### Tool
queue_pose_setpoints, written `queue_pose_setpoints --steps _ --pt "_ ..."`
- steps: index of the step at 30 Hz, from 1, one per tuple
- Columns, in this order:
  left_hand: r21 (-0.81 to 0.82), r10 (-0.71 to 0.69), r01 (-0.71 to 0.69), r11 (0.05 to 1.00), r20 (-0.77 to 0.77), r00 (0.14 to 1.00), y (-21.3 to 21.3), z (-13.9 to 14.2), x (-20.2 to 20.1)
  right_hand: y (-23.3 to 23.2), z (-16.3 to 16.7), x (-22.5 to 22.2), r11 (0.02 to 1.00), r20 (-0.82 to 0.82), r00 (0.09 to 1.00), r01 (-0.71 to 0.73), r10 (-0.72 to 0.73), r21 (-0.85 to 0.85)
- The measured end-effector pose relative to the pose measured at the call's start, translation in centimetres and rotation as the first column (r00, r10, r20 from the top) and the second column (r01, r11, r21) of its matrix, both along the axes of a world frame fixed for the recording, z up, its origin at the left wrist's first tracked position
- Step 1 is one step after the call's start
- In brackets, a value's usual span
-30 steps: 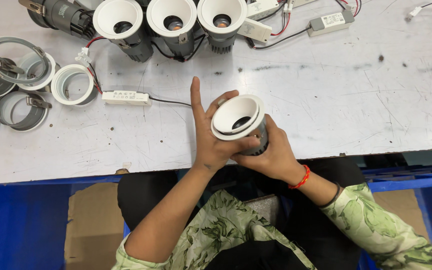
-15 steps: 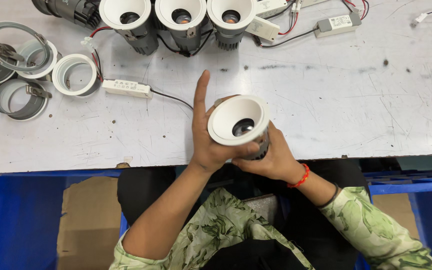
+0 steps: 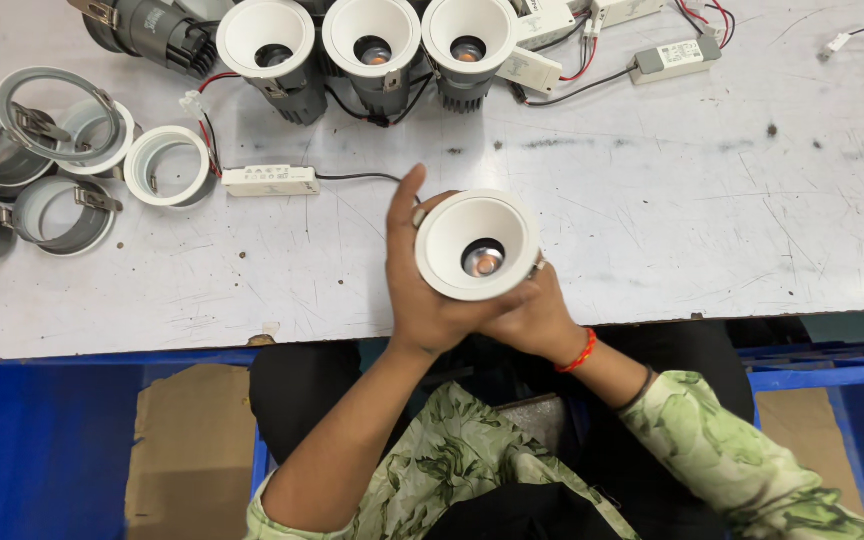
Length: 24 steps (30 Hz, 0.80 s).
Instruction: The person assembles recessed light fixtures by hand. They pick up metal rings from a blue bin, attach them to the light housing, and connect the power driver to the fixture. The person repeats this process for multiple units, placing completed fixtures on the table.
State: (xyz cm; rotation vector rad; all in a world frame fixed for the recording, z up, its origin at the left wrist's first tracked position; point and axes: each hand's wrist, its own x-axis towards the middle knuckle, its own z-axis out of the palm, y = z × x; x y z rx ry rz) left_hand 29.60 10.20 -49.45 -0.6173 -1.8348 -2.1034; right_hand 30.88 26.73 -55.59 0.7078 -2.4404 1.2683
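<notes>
- The surface (image 3: 652,200) is a scuffed white bench filling the upper two thirds of the frame; its front edge runs just above the person's lap.
- Blue bins (image 3: 42,450) sit below that edge at lower left and lower right, the left one with cardboard in it.
- Three finished lamps (image 3: 372,45) stand in a row at top centre, white cones facing up, dark finned bodies behind, wires trailing off to the right.
- Loose rings (image 3: 52,170) with spring clips lie at upper left, some stacked, one white ring just right of them.
- A white driver box (image 3: 270,181) lies left of the hands, its black lead curving towards them; more such boxes sit at top right.
- The lamp (image 3: 477,245) in hand is at centre frame, held above the surface near its front edge, cone mouth tilted up at the camera, amber emitter showing deep inside.
- The left hand (image 3: 422,290) wraps the lamp's left side, thumb raised along the rim: a closed grip on the lamp.
- The right hand (image 3: 537,315) cups it from below and right, fingers hidden under the body; it too holds the lamp.
- To my eye, good handling here means keeping fingertips on the outer rim and off the white inner cone, and supporting the weight from beneath while turning it.
</notes>
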Motion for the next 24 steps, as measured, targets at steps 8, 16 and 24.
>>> queue_pose_setpoints --steps 8,16,24 --pt "-0.342 0.156 -0.181 0.922 -0.099 0.983 1.8 -0.4 1.2 2.3 -1.9 -0.3 0.953 0.330 0.943 0.071 0.031 -0.293" --pt "-0.662 0.357 -0.351 0.662 -0.133 0.925 -6.1 0.4 -4.7 4.0 2.4 -4.7 0.957 0.284 0.954 0.166 -0.096 -0.236" --pt "-0.380 -0.170 0.166 0.910 0.024 0.985 5.1 0.8 3.0 3.3 3.5 -14.1 0.904 0.303 0.919 0.335 -0.251 -0.266"
